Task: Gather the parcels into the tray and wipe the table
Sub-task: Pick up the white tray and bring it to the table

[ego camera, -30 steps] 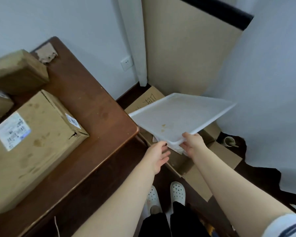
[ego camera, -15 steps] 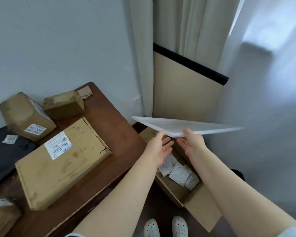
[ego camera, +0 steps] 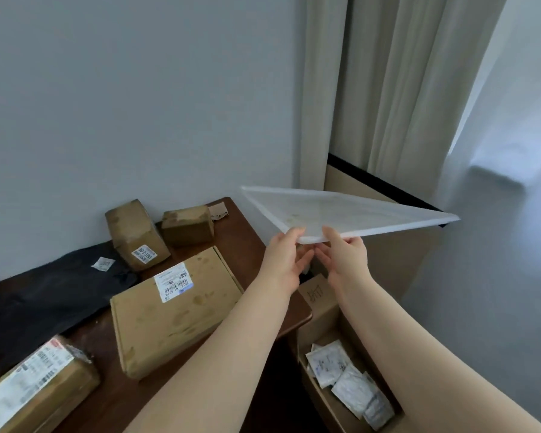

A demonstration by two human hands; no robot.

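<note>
So the white tray (ego camera: 341, 214) is up in the air, off the right end of the table (ego camera: 250, 242) and above its top, lying pretty much flat with its near corner pointing back at the person. Both hands have that corner: the left hand (ego camera: 286, 260) and the right hand (ego camera: 345, 257) each pinch it with the thumb on top of the rim and the fingers curled underneath, nearly touching each other. Nothing is in the tray apart from a few brownish marks. All the parcels sit on the table: a big flat box (ego camera: 175, 310) in the middle of it, a taller box (ego camera: 136, 234) and a small box (ego camera: 188, 225) at the back edge by the wall, a black bag (ego camera: 44, 295) along the left part, and a taped box (ego camera: 35, 385) at the near left corner. On the floor just off the table's right end there's an open carton (ego camera: 325, 310) with white packets (ego camera: 347, 379) inside.
</note>
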